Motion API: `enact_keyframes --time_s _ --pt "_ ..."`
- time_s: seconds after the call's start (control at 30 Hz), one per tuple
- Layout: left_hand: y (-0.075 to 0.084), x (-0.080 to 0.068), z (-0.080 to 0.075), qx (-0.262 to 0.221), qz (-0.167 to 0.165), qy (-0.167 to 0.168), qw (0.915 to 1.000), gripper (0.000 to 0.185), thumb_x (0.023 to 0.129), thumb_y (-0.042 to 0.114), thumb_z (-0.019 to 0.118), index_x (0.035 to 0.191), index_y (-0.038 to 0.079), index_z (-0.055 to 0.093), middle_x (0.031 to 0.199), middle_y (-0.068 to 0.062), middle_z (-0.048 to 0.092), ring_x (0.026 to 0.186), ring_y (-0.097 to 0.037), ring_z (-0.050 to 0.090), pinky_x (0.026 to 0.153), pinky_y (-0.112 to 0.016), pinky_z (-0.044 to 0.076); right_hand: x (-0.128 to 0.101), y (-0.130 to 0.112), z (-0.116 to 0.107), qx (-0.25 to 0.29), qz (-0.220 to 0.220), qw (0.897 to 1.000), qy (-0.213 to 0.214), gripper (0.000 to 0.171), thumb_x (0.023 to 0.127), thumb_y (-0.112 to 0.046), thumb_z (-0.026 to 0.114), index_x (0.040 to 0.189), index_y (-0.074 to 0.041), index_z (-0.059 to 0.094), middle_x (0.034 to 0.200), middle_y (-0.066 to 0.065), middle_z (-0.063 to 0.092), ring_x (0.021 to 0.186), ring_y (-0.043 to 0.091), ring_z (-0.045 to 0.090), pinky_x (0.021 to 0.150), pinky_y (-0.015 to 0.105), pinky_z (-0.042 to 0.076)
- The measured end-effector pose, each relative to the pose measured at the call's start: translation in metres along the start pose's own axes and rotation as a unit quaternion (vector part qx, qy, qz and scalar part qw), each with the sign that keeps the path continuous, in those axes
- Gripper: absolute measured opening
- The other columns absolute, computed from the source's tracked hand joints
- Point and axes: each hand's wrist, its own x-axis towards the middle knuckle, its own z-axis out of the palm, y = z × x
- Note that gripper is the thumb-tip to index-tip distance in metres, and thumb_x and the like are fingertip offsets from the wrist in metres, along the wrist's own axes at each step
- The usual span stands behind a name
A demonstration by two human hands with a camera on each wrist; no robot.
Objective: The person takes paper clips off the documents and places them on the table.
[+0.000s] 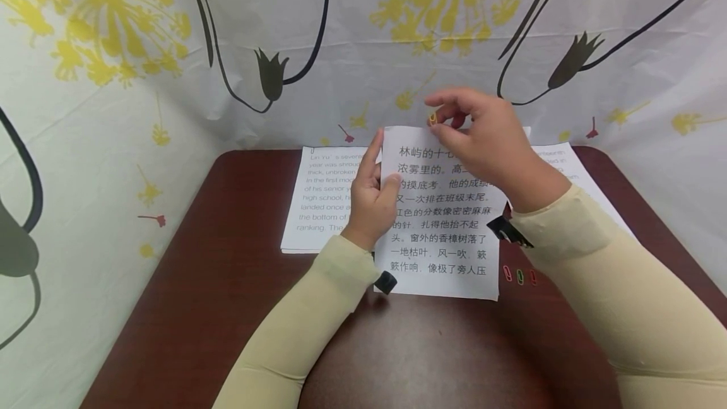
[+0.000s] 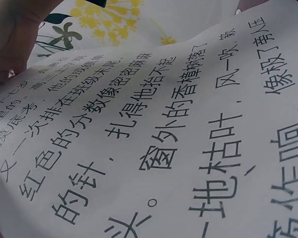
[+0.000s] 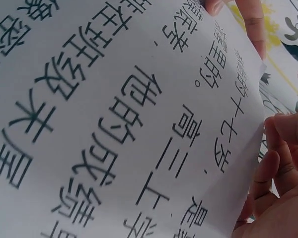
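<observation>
Sheet w/ Chinese print point(image 1: 440, 232) is lifted at its top edge, bottom edge near the desk point(image 1: 238, 308). Left hand point(image 1: 372, 197) grips the sheet's left edge: thumb curled on the printed face, index finger straight up along the edge. Right hand point(image 1: 488, 144) is at the sheet's top right corner, fingers point(image 1: 449, 101) curled & pinching a small yellow paper clip point(image 1: 433, 119) right at the top edge; whether the clip is on the paper can't be told. Behind, left: a stack w/ English text point(image 1: 320, 197) flat on desk. Three paper clips point(image 1: 519, 275), red/green/red, lie just right of the sheet's bottom corner.
</observation>
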Motion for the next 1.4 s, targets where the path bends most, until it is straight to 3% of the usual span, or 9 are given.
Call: enact_keyframes --time_s 0.53,0.9,1.17,1.4 --pt "0.000 0.000 0.000 0.009 0.003 0.011 0.9999 0.082 0.102 -0.004 0.048 0.169 0.037 0.023 0.119 -0.019 0.076 0.069 -0.029 0.074 0.047 -0.028 0.046 -0.018 0.011 -0.022 -0.013 0.027 1.000 0.002 0.031 0.094 -0.007 0.074 0.125 -0.013 0.078 0.097 0.006 0.076 0.084 0.007 0.059 0.069 0.014 0.044" --pt "-0.001 0.001 0.000 0.007 0.004 0.013 0.9999 0.082 0.102 -0.004 0.047 0.169 0.037 0.024 0.121 -0.018 0.076 0.071 -0.029 0.075 0.045 -0.028 0.045 -0.040 0.029 -0.038 -0.040 0.056 0.997 -0.022 0.029 0.094 -0.012 0.076 0.123 -0.016 0.079 0.087 -0.006 0.069 0.081 0.007 0.054 0.066 0.019 0.038" --pt "-0.001 0.001 0.000 0.008 0.005 0.012 0.9999 0.082 0.102 -0.005 0.048 0.169 0.036 0.024 0.120 -0.019 0.076 0.065 -0.029 0.071 0.042 -0.027 0.037 -0.058 0.046 -0.048 -0.044 0.067 0.997 -0.021 0.030 0.092 -0.008 0.079 0.122 -0.011 0.079 0.082 -0.022 0.066 0.078 0.008 0.049 0.061 0.019 0.036" --pt "-0.002 0.000 -0.002 0.006 0.008 0.008 0.9999 0.083 0.102 -0.006 0.047 0.169 0.036 0.023 0.120 -0.019 0.076 0.067 -0.031 0.073 0.041 -0.027 0.036 -0.073 0.058 -0.057 -0.058 0.081 0.995 -0.020 0.030 0.091 -0.009 0.080 0.120 -0.012 0.080 0.078 -0.029 0.063 0.077 0.004 0.047 0.065 0.017 0.035"
